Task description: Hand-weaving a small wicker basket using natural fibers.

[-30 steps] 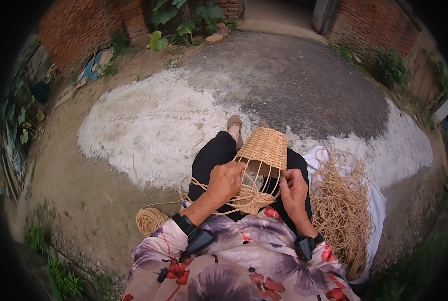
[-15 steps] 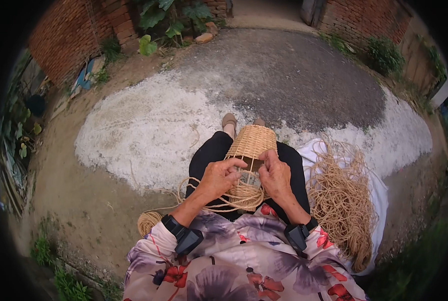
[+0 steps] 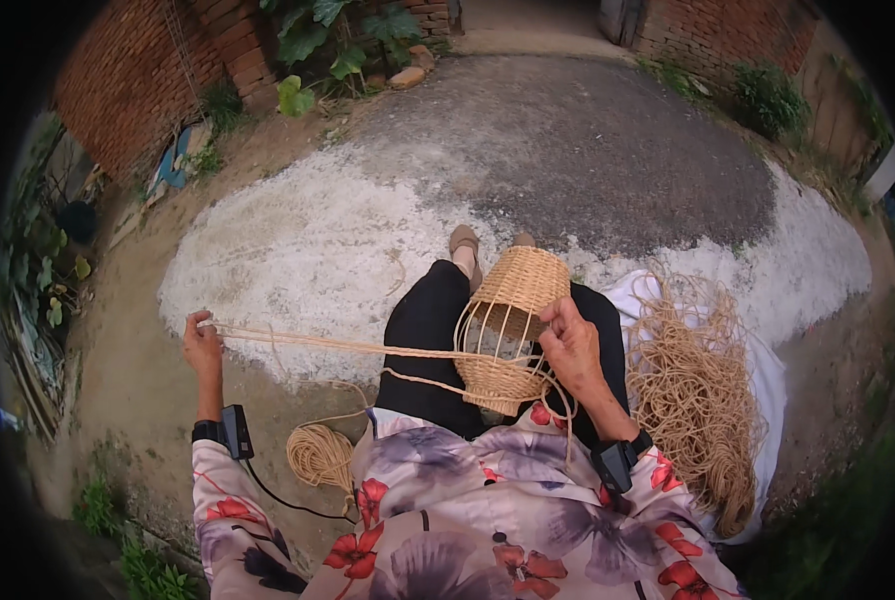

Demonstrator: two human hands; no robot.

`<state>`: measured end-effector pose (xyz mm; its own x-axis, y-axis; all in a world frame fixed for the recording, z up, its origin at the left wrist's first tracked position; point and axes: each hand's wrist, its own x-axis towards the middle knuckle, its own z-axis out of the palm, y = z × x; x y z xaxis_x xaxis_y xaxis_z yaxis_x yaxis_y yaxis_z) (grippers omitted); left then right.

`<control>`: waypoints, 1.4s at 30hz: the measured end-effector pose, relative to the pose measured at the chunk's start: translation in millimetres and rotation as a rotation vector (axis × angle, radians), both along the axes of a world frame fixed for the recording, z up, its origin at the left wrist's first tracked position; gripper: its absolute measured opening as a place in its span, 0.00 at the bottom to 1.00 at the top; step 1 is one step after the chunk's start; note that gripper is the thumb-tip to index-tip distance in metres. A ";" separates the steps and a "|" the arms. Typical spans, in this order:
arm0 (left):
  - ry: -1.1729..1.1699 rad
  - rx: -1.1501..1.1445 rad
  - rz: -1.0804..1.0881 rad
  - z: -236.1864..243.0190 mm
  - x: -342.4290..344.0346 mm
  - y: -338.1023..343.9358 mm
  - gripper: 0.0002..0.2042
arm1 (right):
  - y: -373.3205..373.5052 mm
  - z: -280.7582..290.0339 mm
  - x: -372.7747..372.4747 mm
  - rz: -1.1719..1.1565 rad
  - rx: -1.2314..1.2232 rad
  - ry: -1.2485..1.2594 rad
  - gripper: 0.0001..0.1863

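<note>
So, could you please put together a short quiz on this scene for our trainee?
1. Which hand holds the stretched cord strands?
2. True or false: the coil of cord lies on the ground to the person's left.
3. The right hand is nearest to: A) the coil of cord; B) the woven basket; C) the doorway.

Key: 1. The left hand. 2. True. 3. B.

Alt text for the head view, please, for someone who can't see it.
A seated person's left hand holds cord stretched straight out from a woven basket in the lap, the right hand holding its side. A cord ball lies at left, a tangled cord pile on white cloth at right.
</note>
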<state>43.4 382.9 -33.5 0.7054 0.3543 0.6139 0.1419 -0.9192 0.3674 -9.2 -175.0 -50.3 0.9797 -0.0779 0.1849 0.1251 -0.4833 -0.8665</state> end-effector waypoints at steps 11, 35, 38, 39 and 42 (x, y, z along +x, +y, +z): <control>0.667 -0.687 -0.990 16.4 -40.3 -306.3 0.07 | 3.5 -2.8 7.5 0.002 0.024 0.073 0.06; 0.523 0.202 -0.289 -36.1 -24.0 -3.9 0.11 | -4.7 -10.0 8.9 0.052 0.109 0.095 0.04; 0.658 0.099 -0.275 -13.8 -29.3 -63.6 0.13 | -7.2 -7.3 8.3 0.018 0.099 0.123 0.04; 0.690 -0.036 -0.284 -3.1 -30.8 -88.3 0.14 | -5.3 -5.5 8.0 0.024 0.103 0.122 0.04; 0.599 -0.245 -0.585 11.4 -33.6 -174.7 0.13 | -8.1 -10.8 8.3 0.003 0.085 0.085 0.03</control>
<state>9.8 208.2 -22.1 0.9951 -0.0921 0.0351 -0.0954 -0.8099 0.5788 -1.0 -183.1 -61.1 0.9918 -0.0864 0.0939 0.0509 -0.4071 -0.9120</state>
